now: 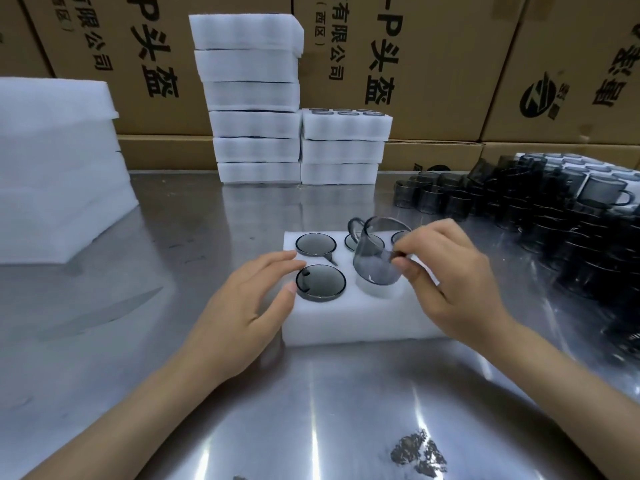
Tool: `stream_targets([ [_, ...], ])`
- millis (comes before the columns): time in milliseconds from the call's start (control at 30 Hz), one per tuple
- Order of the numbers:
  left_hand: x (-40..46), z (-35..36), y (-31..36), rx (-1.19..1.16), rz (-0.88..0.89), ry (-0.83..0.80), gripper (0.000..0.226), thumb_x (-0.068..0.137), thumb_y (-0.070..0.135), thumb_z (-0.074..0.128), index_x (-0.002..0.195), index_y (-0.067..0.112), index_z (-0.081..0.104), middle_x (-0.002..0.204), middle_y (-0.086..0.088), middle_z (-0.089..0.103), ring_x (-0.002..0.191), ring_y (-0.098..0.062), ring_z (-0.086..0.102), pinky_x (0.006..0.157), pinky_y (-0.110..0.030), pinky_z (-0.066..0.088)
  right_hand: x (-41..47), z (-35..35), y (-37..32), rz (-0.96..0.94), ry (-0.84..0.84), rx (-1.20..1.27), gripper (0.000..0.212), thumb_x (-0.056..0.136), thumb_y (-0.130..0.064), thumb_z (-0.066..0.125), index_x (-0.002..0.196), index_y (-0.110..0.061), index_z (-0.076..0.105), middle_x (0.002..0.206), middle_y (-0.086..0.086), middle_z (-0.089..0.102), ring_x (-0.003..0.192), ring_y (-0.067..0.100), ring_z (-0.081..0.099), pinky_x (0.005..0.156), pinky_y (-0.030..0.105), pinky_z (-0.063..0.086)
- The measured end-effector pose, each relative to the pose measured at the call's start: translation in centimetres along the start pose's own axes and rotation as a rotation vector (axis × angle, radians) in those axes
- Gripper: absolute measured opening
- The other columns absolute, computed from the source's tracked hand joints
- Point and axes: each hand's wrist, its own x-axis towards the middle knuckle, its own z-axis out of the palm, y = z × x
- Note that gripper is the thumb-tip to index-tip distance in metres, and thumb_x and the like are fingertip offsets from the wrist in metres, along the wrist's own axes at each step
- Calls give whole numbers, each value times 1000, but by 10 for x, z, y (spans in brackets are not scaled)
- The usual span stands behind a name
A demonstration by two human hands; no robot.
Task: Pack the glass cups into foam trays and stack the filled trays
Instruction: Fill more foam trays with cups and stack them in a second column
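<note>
- Right hand (446, 268): thumb and forefinger pinch the near rim of a smoky glass cup (375, 251), the other fingers loosely curled. The cup tilts, handle pointing away, its base entering the middle front pocket of the tray (346, 323). Holding by the rim probably keeps the fingers clear of the snug foam as the cup sinks.
- Left hand (249, 299): fingers nearly straight, holding nothing. It rests on the tray's left front corner, fingertips beside the seated cup (320, 281) there. It likely steadies the light foam against the push of insertion.
- Tray: two rows of three pockets. Cups sit in the left front, left back (316, 244) and middle back pockets; another rim shows at the right back, partly hidden. The right front pocket lies under the right hand, so its state cannot be told.
- Table (173, 393): bare reflective metal surrounds the tray in front and to the left, giving room to slide or lift it.
- Loose cups (554, 216): massed on the right, close beside the right forearm; a wide sweep there risks a knock.
- Filled stacks (256, 98): a tall and a shorter one (343, 147) stand side by side behind the tray, against cartons (450, 64). The shorter stack's top is the easier landing place.
- Foam pile (59, 161): at the far left, well apart.
</note>
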Motion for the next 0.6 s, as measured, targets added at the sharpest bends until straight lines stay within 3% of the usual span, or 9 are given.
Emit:
stream_targets([
  [167,0,1,2,-11,-7,5,41,90,42,35,125,35,55,135,25,45,128,7,35,106,-17,27,-2,-3,-1,1,-74,12,21,90,-28,49,82,-13,61,77,-16,54,81,10,47,49,39,47],
  [433,1,2,1,-8,4,13,41,91,42,35,126,33,55,136,23,46,128,5,37,107,-19,28,-2,1,-10,-25,-90,-22,23,90,-28,51,79,-14,66,69,-11,56,75,14,43,46,38,45],
  [600,1,1,3,17,43,30,45,90,47,33,127,33,54,136,26,45,128,9,35,103,-7,23,-4,-1,-7,-21,-139,28,22,91,-27,49,81,-15,63,74,-14,56,78,13,43,47,40,45],
])
